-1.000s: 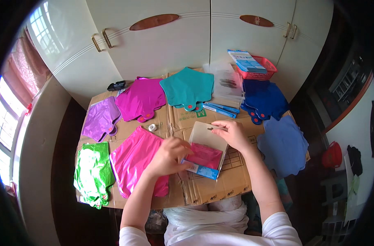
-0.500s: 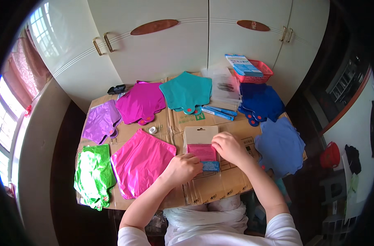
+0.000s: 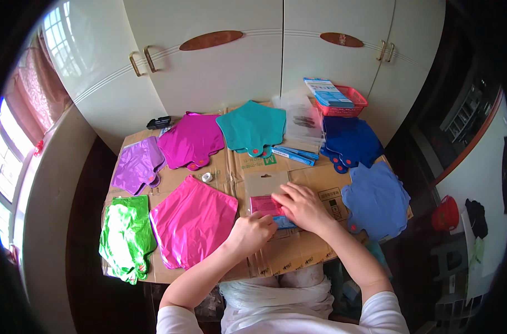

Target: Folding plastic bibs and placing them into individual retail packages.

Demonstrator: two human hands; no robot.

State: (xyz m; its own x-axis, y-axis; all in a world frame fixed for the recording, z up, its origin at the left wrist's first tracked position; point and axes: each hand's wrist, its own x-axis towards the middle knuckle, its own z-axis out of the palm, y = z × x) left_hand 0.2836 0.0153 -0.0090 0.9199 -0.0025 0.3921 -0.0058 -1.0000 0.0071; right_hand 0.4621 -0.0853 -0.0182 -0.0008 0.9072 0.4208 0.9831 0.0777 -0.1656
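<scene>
A clear plastic packet with a folded pink foil balloon inside lies on the cardboard-covered table. My right hand rests flat on the packet's lower right part. My left hand is curled at the packet's lower left edge, pinching it. A flat pink foil balloon lies just left of my left hand.
Star-shaped foil balloons lie spread around: green, purple, magenta, teal, dark blue, light blue. A small tape roll, blue packets, a red basket and white cabinet doors stand behind.
The packet, held up a second ago, now lies flat on the table. My right hand has come down onto it and my left hand has slid to its lower edge.
</scene>
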